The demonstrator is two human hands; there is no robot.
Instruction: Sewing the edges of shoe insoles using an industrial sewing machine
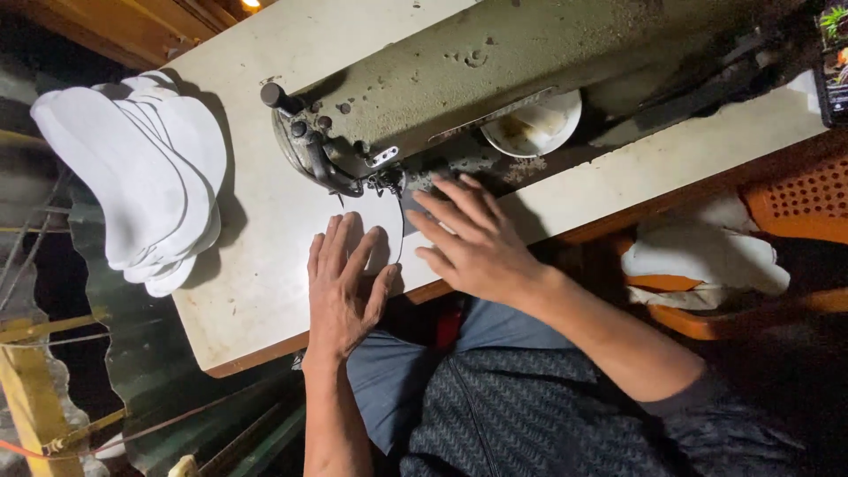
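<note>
A stack of white fabric pieces (141,177) is seen at the surface's (256,291) left end. A flat, curved-edged white fabric piece (375,231) is pressed down beneath the sewing machine (495,79) by the left hand (343,287) and right hand (473,243), fingers spread flat, nothing grasped.

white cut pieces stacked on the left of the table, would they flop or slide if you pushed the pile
The stack of white pieces probably slides apart: its layers are already fanned and overhang the table edge. They likely flop when lifted, since they look thin with curved drooping edges. Probably light too.
</note>
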